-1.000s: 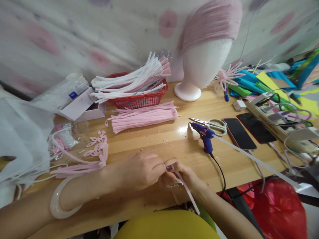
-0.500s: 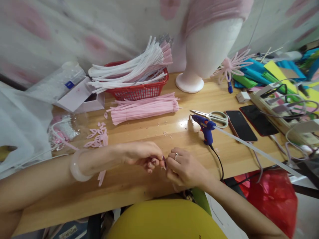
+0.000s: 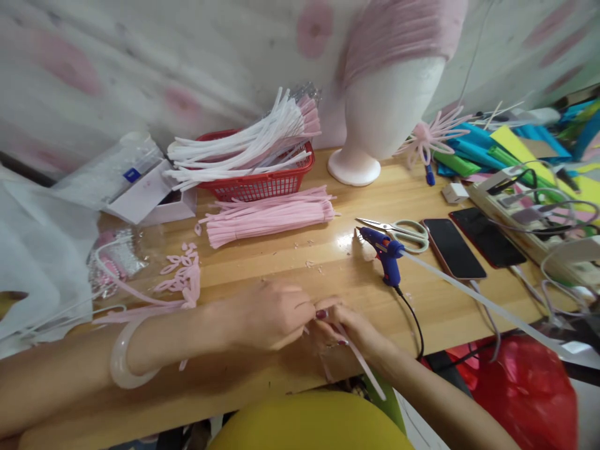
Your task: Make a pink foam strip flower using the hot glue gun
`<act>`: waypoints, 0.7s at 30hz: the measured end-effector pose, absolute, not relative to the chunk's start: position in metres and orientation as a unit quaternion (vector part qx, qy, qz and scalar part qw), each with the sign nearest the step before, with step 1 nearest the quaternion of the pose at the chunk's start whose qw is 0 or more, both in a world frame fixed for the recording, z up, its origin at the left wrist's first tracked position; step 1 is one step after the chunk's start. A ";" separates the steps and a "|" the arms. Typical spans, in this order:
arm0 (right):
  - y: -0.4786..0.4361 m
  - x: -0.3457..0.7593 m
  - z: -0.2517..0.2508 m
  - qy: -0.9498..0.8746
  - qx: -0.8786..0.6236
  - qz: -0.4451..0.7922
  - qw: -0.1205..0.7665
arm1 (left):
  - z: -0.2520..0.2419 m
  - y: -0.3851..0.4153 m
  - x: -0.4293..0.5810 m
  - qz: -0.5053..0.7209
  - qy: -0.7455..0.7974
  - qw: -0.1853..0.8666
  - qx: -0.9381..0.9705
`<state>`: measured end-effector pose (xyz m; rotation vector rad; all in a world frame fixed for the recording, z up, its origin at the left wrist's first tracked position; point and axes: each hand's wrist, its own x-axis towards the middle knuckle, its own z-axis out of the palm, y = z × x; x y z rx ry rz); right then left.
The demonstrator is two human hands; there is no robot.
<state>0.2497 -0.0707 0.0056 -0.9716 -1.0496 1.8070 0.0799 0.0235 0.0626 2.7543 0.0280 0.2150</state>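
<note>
Over the front of the table my two hands meet at their fingertips. A pink pipe cleaner (image 3: 364,369) runs from between them across my right hand (image 3: 341,325), its free end pointing down toward my body. The right fingers are curled with thumb and finger pinched on it. My left hand (image 3: 276,315), slightly blurred, is closed at the other end of the pipe cleaner, knuckles up; its fingertips are mostly hidden. Small pink looped pieces (image 3: 180,272) and longer pink strips (image 3: 135,314) lie beside my left forearm.
A bundle of pink pipe cleaners (image 3: 272,219) lies before a red basket (image 3: 262,186) of white ones. To the right are a blue glue gun (image 3: 385,253), scissors (image 3: 407,234), two phones (image 3: 454,249) and a power strip (image 3: 520,215). A white foam head (image 3: 389,112) stands behind.
My left hand has turned knuckles up, and my right hand has rolled so its fingers and palm side show. A length of pink pipe cleaner now shows across the right hand. The view has tilted slightly.
</note>
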 end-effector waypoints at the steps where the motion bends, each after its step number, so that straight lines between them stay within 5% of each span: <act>1: -0.072 0.252 0.006 -0.424 -0.390 0.711 0.405 | 0.064 0.022 0.080 0.058 0.042 0.254 0.964; 6: -0.076 0.259 0.010 -0.662 -0.418 0.501 0.369 | 0.062 0.024 0.086 -0.130 0.249 0.661 0.696; 10: -0.077 0.259 0.016 -0.799 -0.401 0.298 0.335 | 0.057 0.034 0.090 -0.245 0.285 0.761 0.529; 13: -0.074 0.263 0.019 -0.699 -0.447 0.441 0.343 | 0.062 0.037 0.087 -0.147 0.218 0.616 0.743; 18: -0.071 0.263 0.014 -0.420 -0.404 0.712 0.391 | 0.063 0.033 0.080 0.069 0.001 0.130 0.989; 21: -0.072 0.255 0.004 -0.377 -0.376 0.749 0.395 | 0.055 0.032 0.078 0.115 -0.057 0.036 0.991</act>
